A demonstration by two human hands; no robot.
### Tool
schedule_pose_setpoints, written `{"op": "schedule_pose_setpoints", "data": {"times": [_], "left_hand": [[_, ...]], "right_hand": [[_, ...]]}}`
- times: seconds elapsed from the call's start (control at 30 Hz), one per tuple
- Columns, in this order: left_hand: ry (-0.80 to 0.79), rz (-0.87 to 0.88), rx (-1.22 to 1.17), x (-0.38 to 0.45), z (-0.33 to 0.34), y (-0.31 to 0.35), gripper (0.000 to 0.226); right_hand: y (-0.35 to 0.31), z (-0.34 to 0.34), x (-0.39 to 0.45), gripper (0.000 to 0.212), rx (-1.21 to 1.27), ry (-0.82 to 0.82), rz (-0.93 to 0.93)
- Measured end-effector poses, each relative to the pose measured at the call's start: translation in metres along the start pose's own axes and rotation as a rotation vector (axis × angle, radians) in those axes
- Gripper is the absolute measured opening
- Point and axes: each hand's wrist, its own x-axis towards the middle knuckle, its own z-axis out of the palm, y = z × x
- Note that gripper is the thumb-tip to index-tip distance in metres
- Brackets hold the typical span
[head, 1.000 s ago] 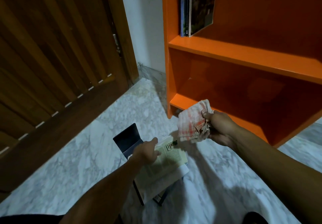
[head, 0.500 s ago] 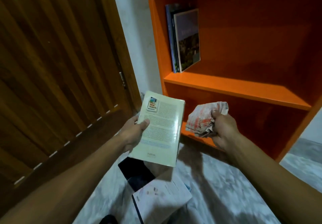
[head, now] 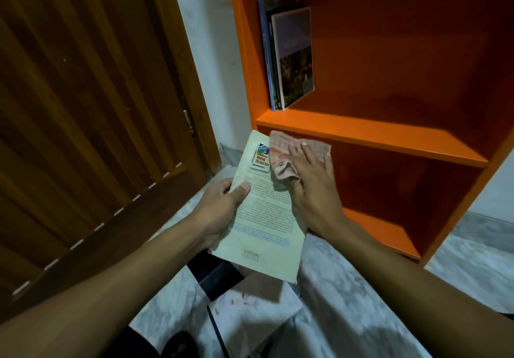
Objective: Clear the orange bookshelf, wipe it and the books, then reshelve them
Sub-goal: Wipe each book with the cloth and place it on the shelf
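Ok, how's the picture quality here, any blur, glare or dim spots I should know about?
Head view: dim and warm overall; the pale paperback book shows readable print, with faint sheen on its cover; the white marble floor at the bottom is smeared with blur; the orange wooden bookshelf leans from wide-angle distortion, its lower compartment shadowed.

Six books [head: 267, 213], one cloth [head: 283, 160]

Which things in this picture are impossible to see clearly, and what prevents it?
All in the head view:
- Cream book: the cloth and right hand hide its upper right cover; body text too small.
- Left hand: fingers behind the book, only the thumb shows.
- Shelved books: titles too dark and blurred.
- Orange bookshelf: top and right side cut by the frame.
- Floor books: partly hidden by the held book, blurred.
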Motion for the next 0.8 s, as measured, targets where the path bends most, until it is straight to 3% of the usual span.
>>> {"op": "schedule_pose_setpoints", "data": {"times": [0.3,0.4,0.5,0.6,0.7,0.8], "left_hand": [[0.255,-0.074,-0.130,0.024,-0.022,0.001,0.026],[0.345,-0.089,-0.154,0.027,-0.035,0.001,0.026],[0.390,-0.087,-0.150,0.023,-0.042,0.000,0.024],[0.408,-0.067,-0.064,0.017,-0.048,-0.001,0.027],[0.363,-0.075,0.020,0.008,-0.050,0.000,0.027],[0.291,-0.089,0.070,0.001,-0.047,-0.003,0.028]], "right_hand": [[-0.003,0.034,-0.065,0.046,0.123,-0.176,-0.404],[0.003,0.040,-0.081,0.049,0.133,-0.261,-0.483],[0.003,0.039,-0.086,0.040,0.153,-0.303,-0.504],[-0.006,0.031,-0.081,0.017,0.340,-0.248,-0.307],[-0.014,0.022,-0.057,0.023,0.623,-0.099,0.112],[-0.009,0.007,-0.022,0.023,0.734,0.113,0.397]]}}
